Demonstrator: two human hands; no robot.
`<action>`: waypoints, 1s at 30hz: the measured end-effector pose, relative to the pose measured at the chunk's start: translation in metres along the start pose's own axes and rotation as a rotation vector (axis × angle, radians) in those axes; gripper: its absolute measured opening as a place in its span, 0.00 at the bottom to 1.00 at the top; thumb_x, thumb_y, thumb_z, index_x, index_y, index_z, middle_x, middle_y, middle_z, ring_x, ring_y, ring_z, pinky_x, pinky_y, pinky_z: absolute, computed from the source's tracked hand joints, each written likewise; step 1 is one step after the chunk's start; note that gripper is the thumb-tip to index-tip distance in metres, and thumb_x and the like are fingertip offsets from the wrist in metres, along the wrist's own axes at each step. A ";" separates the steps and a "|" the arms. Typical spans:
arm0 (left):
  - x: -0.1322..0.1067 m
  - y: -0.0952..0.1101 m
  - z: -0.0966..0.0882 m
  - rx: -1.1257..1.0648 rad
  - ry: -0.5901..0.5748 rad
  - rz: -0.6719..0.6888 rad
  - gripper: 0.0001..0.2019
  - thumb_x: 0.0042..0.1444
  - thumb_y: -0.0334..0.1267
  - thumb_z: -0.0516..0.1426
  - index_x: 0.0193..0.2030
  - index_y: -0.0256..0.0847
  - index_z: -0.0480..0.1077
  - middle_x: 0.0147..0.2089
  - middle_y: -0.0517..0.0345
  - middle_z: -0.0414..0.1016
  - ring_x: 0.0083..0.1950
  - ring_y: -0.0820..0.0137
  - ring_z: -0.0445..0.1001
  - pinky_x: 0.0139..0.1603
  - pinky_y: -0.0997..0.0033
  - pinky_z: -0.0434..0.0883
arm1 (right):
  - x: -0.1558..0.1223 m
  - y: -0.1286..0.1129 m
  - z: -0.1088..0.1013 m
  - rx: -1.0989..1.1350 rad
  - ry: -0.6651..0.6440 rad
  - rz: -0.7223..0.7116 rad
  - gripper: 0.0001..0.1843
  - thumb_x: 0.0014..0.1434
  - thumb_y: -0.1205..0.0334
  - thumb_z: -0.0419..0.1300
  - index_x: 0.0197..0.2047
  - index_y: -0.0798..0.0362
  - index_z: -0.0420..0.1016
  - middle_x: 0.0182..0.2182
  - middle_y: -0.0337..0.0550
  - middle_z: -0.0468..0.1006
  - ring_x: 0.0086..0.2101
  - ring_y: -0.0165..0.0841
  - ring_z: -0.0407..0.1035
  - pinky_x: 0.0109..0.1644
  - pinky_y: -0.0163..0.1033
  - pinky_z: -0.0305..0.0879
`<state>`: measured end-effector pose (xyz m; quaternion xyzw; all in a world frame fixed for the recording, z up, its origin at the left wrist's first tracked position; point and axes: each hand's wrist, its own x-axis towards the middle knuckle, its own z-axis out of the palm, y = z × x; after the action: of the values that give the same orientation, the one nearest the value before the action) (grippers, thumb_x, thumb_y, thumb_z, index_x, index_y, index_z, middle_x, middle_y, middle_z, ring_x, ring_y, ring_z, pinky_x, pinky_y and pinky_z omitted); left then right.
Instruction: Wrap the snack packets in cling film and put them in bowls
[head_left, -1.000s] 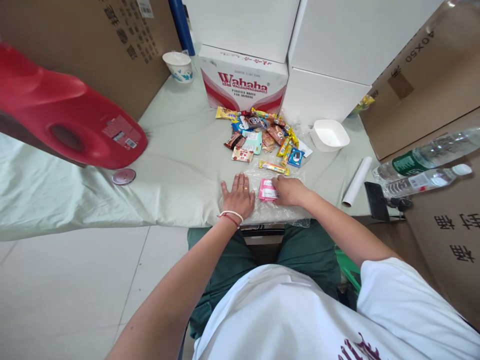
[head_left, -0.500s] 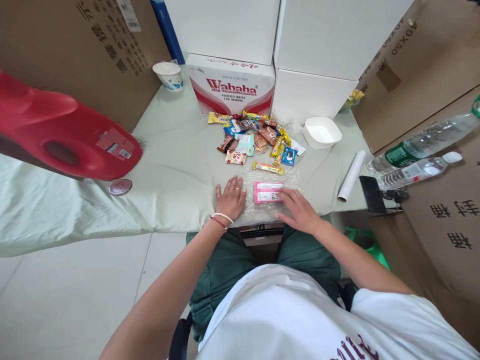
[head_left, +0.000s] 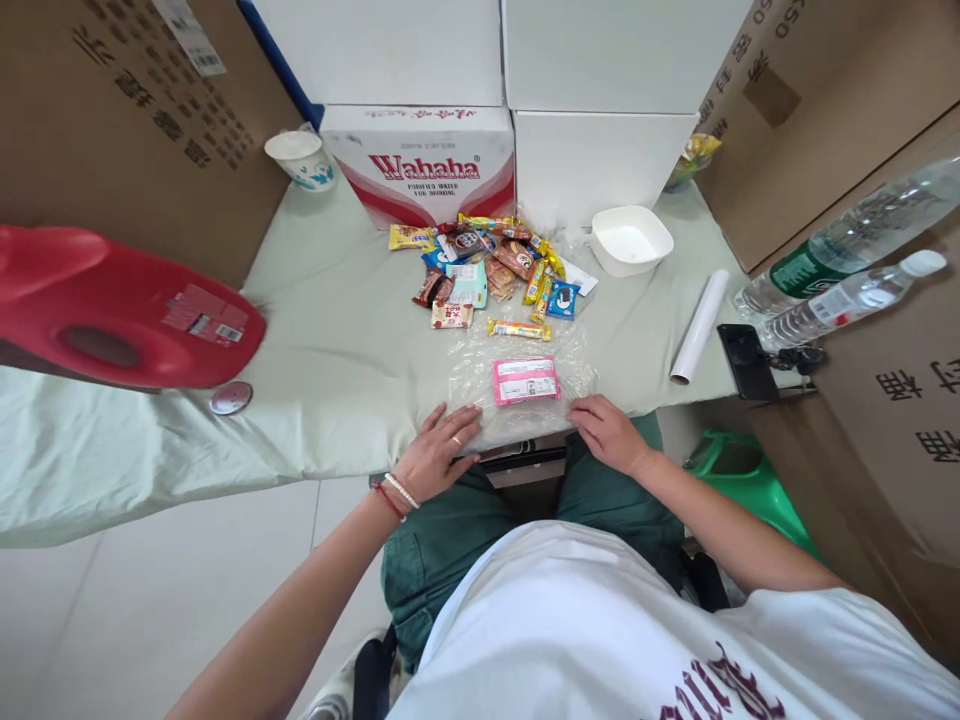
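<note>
"Where's the pink packet [head_left: 526,381]?"
"On the clear plastic sheet [head_left: 469,370], between the hands and slightly farther off, touching neither."
"How are the hands?"
"The left hand [head_left: 436,452] is loosely spread, fingertips by the sheet's near left edge. The right hand [head_left: 607,434] has its fingers bunched at the near right edge; I can't tell whether they pinch the plastic."
"Counts?"
"One packet, one sheet, one white bowl [head_left: 631,241] far right, two bottles [head_left: 847,300] at right."

Cloth-covered table [head_left: 337,340]; pale tiled floor [head_left: 225,570] below.
</note>
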<state>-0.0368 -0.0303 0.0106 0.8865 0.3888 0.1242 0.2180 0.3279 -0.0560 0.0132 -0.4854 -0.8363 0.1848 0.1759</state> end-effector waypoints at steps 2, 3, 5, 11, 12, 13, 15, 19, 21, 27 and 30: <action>0.006 -0.004 -0.002 -0.109 0.078 -0.104 0.16 0.69 0.47 0.49 0.49 0.45 0.76 0.61 0.49 0.80 0.66 0.61 0.74 0.76 0.49 0.58 | 0.010 -0.001 -0.016 0.050 -0.014 -0.001 0.20 0.72 0.64 0.47 0.57 0.51 0.78 0.51 0.55 0.79 0.52 0.42 0.71 0.57 0.50 0.70; 0.013 -0.007 -0.005 -0.173 0.111 -0.172 0.17 0.69 0.48 0.48 0.45 0.45 0.76 0.56 0.50 0.82 0.61 0.62 0.78 0.73 0.52 0.63 | 0.018 -0.001 -0.025 0.068 -0.025 0.005 0.20 0.72 0.63 0.47 0.58 0.50 0.77 0.50 0.54 0.80 0.51 0.41 0.72 0.57 0.48 0.70; 0.031 -0.014 -0.014 -0.280 0.152 -0.311 0.19 0.68 0.53 0.48 0.42 0.45 0.74 0.47 0.51 0.84 0.51 0.62 0.81 0.63 0.56 0.72 | 0.036 0.001 -0.039 0.096 -0.041 0.048 0.20 0.72 0.62 0.48 0.59 0.51 0.77 0.48 0.51 0.81 0.49 0.40 0.74 0.56 0.45 0.69; 0.072 -0.019 -0.046 -0.302 0.309 -0.385 0.17 0.63 0.54 0.51 0.43 0.43 0.71 0.45 0.50 0.82 0.49 0.61 0.79 0.59 0.57 0.73 | 0.091 0.017 -0.056 0.161 -0.095 0.342 0.17 0.69 0.62 0.51 0.51 0.55 0.80 0.36 0.44 0.83 0.38 0.35 0.74 0.46 0.36 0.67; 0.070 -0.015 -0.047 -0.295 0.296 -0.293 0.19 0.62 0.54 0.53 0.47 0.42 0.71 0.50 0.49 0.81 0.54 0.60 0.78 0.62 0.56 0.72 | 0.095 0.019 -0.055 0.172 -0.093 0.358 0.17 0.68 0.62 0.51 0.49 0.55 0.80 0.36 0.43 0.83 0.37 0.35 0.74 0.45 0.35 0.66; 0.067 -0.009 -0.046 -0.280 0.262 -0.193 0.22 0.60 0.55 0.55 0.53 0.42 0.71 0.57 0.47 0.78 0.60 0.58 0.75 0.66 0.55 0.69 | 0.097 0.021 -0.053 0.187 -0.086 0.362 0.17 0.68 0.61 0.51 0.48 0.55 0.80 0.35 0.43 0.83 0.37 0.34 0.73 0.44 0.35 0.65; 0.058 0.002 -0.038 -0.225 0.187 -0.062 0.33 0.57 0.58 0.59 0.65 0.42 0.66 0.66 0.44 0.71 0.69 0.53 0.68 0.71 0.52 0.64 | 0.098 0.024 -0.046 0.230 -0.074 0.355 0.17 0.67 0.59 0.51 0.47 0.55 0.80 0.35 0.42 0.82 0.36 0.34 0.73 0.43 0.34 0.65; 0.057 0.014 -0.015 -0.144 0.194 -0.156 0.49 0.54 0.60 0.64 0.76 0.41 0.52 0.73 0.38 0.62 0.66 0.53 0.71 0.68 0.49 0.64 | 0.095 0.027 -0.035 0.340 -0.053 0.347 0.19 0.67 0.54 0.52 0.45 0.56 0.79 0.32 0.41 0.79 0.35 0.34 0.71 0.42 0.35 0.64; 0.067 0.011 -0.009 -0.118 0.185 -0.244 0.38 0.58 0.56 0.63 0.72 0.42 0.62 0.67 0.41 0.71 0.60 0.55 0.75 0.65 0.50 0.65 | 0.094 0.026 -0.036 0.410 -0.036 0.339 0.23 0.67 0.47 0.52 0.45 0.56 0.79 0.33 0.41 0.78 0.35 0.34 0.70 0.42 0.35 0.64; 0.090 -0.017 -0.012 -0.228 0.302 -0.417 0.12 0.62 0.47 0.58 0.39 0.42 0.78 0.42 0.55 0.82 0.49 0.61 0.76 0.60 0.56 0.69 | 0.088 0.031 -0.053 0.551 -0.176 0.206 0.37 0.53 0.43 0.68 0.60 0.56 0.75 0.39 0.39 0.78 0.33 0.30 0.66 0.41 0.35 0.63; 0.092 -0.031 -0.012 -0.259 0.384 -0.528 0.11 0.63 0.45 0.57 0.37 0.40 0.75 0.38 0.55 0.80 0.44 0.62 0.76 0.52 0.59 0.72 | 0.087 0.040 -0.049 0.561 -0.107 0.337 0.26 0.57 0.46 0.62 0.50 0.57 0.79 0.33 0.39 0.77 0.31 0.30 0.66 0.38 0.35 0.63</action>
<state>0.0002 0.0602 0.0103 0.6807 0.6197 0.2762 0.2763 0.3403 0.0457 0.0461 -0.5393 -0.6686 0.4596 0.2255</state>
